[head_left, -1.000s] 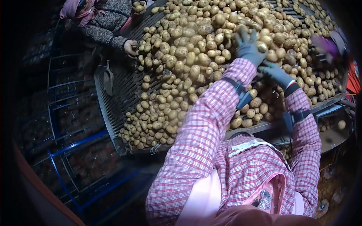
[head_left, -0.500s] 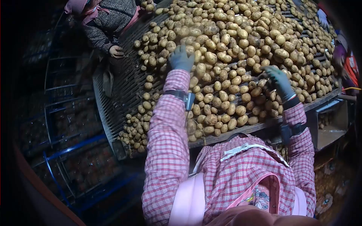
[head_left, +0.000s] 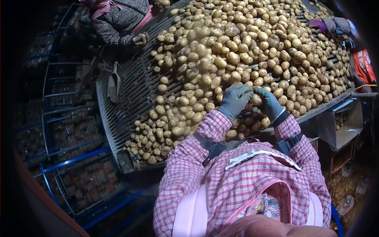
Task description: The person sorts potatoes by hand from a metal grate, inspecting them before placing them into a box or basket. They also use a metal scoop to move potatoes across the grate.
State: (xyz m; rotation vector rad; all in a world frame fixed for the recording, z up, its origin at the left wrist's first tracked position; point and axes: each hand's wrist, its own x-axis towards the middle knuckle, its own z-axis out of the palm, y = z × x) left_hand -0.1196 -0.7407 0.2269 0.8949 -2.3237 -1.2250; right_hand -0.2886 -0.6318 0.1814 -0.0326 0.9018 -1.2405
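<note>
Slatted table is filling the far & mid view, w/ crates standing to its left in dim light & an open box sitting off its near right edge. Its raised rim is prob. helping keep the load on top. Spuds are lying heaped across the middle & right, thinning out toward the left slats; gaps btwn slats are prob. letting loose dirt drop. A scoop is resting at far left, apart from the pile.

Left hand, gloved, is hovering over the near part, its fingers bending & lying close together, tips pointing at the right hand. That one's fingers are curling over a spud sitting btwn both hands, prob. so either can steady it; can't tell if either is actually clamping, bc thumbs & undersides are hiding.

Co-worker's hand is hanging at far left edge; another's purple glove is reaching in at far right.
</note>
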